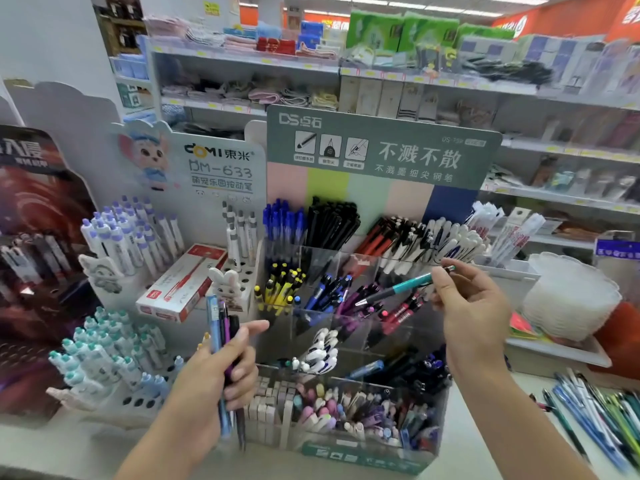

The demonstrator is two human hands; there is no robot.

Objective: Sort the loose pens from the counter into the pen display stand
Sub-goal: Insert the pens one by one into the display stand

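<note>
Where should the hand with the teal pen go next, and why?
Probably lower the teal pen, tip first, into a middle compartment of the clear display stand. The right hand pinches it right above those compartments, tip pointing down-left. No matching teal pens show clearly there, so the exact slot is a guess. The left hand grips a bunch of pens.

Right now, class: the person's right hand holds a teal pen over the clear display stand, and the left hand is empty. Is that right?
Not quite. The left hand is not empty: its fingers grip a bundle of pens. The rest stands: the right hand holds a teal pen over the clear display stand, as the head view shows.
</note>
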